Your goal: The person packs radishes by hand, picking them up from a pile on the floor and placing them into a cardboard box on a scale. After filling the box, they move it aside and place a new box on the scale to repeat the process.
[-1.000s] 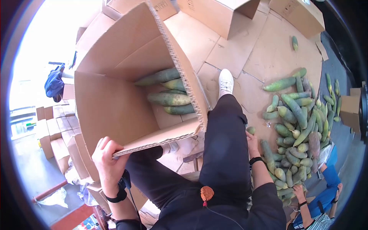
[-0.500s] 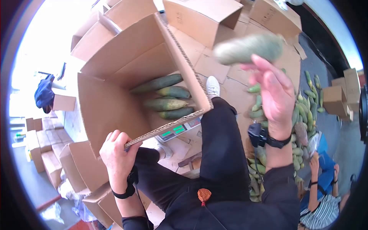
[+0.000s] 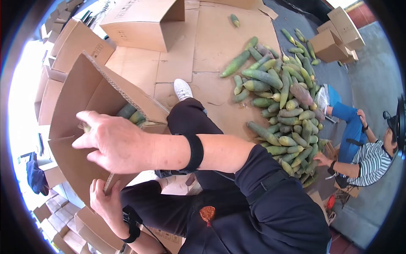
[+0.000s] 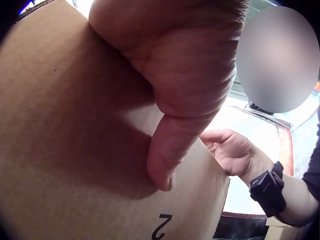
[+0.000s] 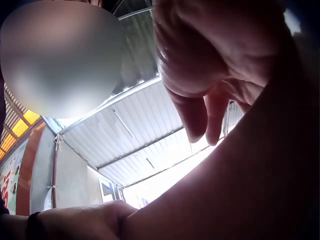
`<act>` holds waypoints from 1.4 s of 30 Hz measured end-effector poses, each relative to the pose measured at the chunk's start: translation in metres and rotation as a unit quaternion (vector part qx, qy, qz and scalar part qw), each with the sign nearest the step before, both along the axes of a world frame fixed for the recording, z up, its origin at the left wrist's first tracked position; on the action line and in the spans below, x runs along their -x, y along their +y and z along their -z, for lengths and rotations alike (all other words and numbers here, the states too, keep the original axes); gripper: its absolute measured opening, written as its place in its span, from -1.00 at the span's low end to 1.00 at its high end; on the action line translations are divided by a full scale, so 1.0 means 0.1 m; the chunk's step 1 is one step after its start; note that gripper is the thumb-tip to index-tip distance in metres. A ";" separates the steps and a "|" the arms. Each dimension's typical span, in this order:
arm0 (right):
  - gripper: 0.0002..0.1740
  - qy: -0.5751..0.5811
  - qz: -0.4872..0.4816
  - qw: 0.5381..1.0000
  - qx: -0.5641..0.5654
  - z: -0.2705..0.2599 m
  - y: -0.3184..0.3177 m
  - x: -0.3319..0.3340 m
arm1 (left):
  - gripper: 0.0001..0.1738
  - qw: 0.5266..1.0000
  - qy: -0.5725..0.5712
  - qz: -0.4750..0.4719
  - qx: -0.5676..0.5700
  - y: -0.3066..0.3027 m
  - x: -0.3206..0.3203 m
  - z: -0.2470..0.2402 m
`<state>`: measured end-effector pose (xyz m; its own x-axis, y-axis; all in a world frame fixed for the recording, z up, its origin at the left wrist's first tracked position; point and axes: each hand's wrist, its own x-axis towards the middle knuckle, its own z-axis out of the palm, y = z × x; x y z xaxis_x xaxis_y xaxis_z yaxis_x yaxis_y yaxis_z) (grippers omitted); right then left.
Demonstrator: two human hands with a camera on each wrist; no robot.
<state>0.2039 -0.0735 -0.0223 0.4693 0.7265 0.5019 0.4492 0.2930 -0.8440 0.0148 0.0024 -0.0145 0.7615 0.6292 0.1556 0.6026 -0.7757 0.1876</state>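
Note:
My left hand (image 3: pixel 105 204) grips the near edge of an open cardboard box (image 3: pixel 65 154); the left wrist view shows its thumb (image 4: pixel 165 155) flat on the outer wall. Over the box opening is my right hand (image 3: pixel 116 142), fingers spread and loosely bent. A pale green bit of a radish (image 3: pixel 86 126) shows just past its fingers, the rest of it hidden. In the right wrist view, no radish appears at the loosely bent fingers (image 5: pixel 192 120). Inside the box, green radishes (image 3: pixel 127 111) lie partly covered by my arm and the box wall.
A large pile of green radishes (image 3: pixel 292 114) lies on flattened cardboard (image 3: pixel 215 46) to the right. Beside it sits another person (image 3: pixel 368 163) in a striped shirt. Open boxes (image 3: pixel 137 25) stand ahead, and stacked boxes (image 3: pixel 55 216) are at the left.
My right hand came up from the pile with a radish and swung left over the box, its fingers now loose. The left hand kept hold of the box edge. The head view turned right.

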 end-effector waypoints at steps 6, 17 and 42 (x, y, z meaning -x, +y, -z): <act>-0.84 0.054 0.014 0.988 -0.147 -0.03 -0.44 -0.14 | -0.59 0.999 0.044 -0.021 -0.001 0.06 0.05 0.05; -0.81 0.200 0.307 0.909 0.201 1.60 -2.26 -1.28 | -0.67 0.999 0.042 -0.012 0.005 0.16 0.15 0.12; -0.53 0.206 0.022 0.425 0.881 4.27 -4.07 0.60 | -0.71 0.997 0.017 -0.065 0.026 0.20 0.17 0.18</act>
<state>0.1440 -0.4805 -0.4491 0.2859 -0.2107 -0.9348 0.1294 -0.9581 0.2555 -0.0023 0.0220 -0.0322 0.6774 0.7293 0.0962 0.7037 -0.6806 0.2038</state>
